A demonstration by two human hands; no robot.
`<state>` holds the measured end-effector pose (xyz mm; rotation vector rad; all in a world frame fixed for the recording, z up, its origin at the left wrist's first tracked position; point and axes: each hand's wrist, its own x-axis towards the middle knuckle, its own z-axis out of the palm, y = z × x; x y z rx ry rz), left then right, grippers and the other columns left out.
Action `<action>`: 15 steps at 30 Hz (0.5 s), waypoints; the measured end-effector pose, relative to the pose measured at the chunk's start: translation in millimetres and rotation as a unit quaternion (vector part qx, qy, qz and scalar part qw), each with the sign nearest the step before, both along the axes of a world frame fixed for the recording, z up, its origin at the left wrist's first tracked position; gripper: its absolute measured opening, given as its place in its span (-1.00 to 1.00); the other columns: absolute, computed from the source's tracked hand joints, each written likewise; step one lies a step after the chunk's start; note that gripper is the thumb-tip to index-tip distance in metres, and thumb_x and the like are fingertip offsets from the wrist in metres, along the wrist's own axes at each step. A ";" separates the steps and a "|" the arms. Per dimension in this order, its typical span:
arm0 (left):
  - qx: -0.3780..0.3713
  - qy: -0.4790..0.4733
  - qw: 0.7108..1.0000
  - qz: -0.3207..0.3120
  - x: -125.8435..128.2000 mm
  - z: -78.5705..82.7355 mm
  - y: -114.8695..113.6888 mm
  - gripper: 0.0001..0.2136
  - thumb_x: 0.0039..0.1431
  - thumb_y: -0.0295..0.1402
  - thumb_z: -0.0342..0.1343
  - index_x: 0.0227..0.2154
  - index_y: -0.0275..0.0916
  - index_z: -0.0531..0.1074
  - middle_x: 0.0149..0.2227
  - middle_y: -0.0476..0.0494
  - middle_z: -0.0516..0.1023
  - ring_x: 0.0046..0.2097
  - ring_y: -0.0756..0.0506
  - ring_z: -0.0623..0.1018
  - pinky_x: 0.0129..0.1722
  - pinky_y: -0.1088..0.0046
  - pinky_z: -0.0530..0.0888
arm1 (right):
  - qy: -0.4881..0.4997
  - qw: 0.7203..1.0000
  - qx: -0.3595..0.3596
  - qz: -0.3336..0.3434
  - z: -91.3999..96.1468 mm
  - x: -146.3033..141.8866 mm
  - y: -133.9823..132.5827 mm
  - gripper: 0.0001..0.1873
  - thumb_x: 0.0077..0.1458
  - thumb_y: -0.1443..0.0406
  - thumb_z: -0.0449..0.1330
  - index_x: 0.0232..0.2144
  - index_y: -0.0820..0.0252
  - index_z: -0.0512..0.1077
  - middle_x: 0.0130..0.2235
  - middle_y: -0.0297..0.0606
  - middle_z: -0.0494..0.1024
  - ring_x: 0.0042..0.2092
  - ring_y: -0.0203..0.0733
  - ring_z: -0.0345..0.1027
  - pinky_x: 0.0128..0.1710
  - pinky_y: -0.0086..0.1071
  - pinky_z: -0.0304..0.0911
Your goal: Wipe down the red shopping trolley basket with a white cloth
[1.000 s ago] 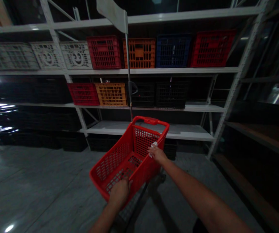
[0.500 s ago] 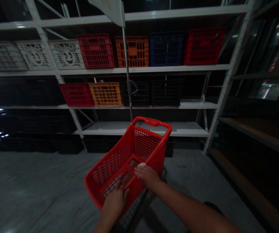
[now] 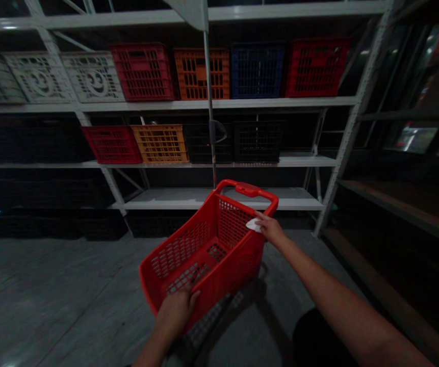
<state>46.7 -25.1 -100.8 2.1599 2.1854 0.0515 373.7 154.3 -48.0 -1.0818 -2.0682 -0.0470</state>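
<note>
A red plastic shopping cart [image 3: 238, 260] stands in front of me, its raised handle at the far end. My left hand [image 3: 177, 308] is closed over the near side rim toward the low end, thumb outside and fingers reaching inside. My right hand [image 3: 270, 229] pinches a small white cloth [image 3: 254, 225] against the same rim, up near the handle. Whether it is fabric or paper is hard to make out. Rising beside the handle is a thin pole [image 3: 209, 86] with a pale flag, a dark grip-like loop partway up it. The cart's basket holds nothing that I can see.
White metal shelving [image 3: 227, 204] runs behind the cart. On it sit a red crate [image 3: 143, 71], an orange crate [image 3: 203, 74], a blue crate [image 3: 257, 71], white crates and several black ones. Dark shelves [image 3: 398, 206] stand on the right. The floor [image 3: 70, 285] is grey concrete.
My right hand has slid along the rim with the white cloth, away from me and to the right, toward the handle. My left hand stays on the rim. The view has shifted slightly.
</note>
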 end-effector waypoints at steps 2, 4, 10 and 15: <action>-0.003 0.002 1.000 -0.001 -2.4 0.1 2.3 -0.56 0.21 -0.14 -0.36 -0.08 -0.22 0.31 -0.28 -0.21 0.56 -0.19 -0.14 0.54 -0.23 0.36 0.39 | 0.022 0.998 0.019 -0.057 10.9 13.5 0.4 -0.60 -0.10 0.54 -0.03 -0.27 0.25 0.50 0.01 -0.17 0.42 0.00 -0.16 0.31 0.06 -0.26 0.17; -0.006 0.004 1.000 -0.004 -3.9 0.6 4.1 -0.56 0.21 -0.13 -0.36 -0.08 -0.22 0.31 -0.27 -0.20 0.56 -0.19 -0.14 0.53 -0.22 0.36 0.39 | 0.038 0.989 0.042 -0.136 18.1 23.3 0.8 -0.60 -0.07 0.54 -0.03 -0.21 0.31 0.47 -0.02 -0.09 0.43 0.04 -0.10 0.27 0.09 -0.19 0.12; -0.017 0.008 1.000 0.003 -4.5 2.4 6.9 -0.57 0.20 -0.13 -0.33 -0.14 -0.24 0.35 -0.28 -0.23 0.56 -0.16 -0.14 0.52 -0.21 0.37 0.38 | -0.045 0.991 0.051 -0.114 -18.7 -10.4 -23.3 -0.61 0.07 0.51 -0.06 -0.04 0.45 0.32 0.00 0.10 0.38 0.13 -0.02 0.14 0.14 -0.07 -0.02; 0.003 0.022 1.000 -0.017 -5.6 -1.0 8.1 -0.55 0.21 -0.13 -0.34 -0.15 -0.27 0.37 -0.30 -0.23 0.56 -0.20 -0.16 0.53 -0.22 0.35 0.39 | -0.079 0.993 0.061 0.065 -72.6 -95.6 -70.0 -0.60 0.07 0.49 -0.03 -0.04 0.23 0.33 0.01 -0.14 0.41 0.15 -0.12 0.10 0.14 -0.13 0.01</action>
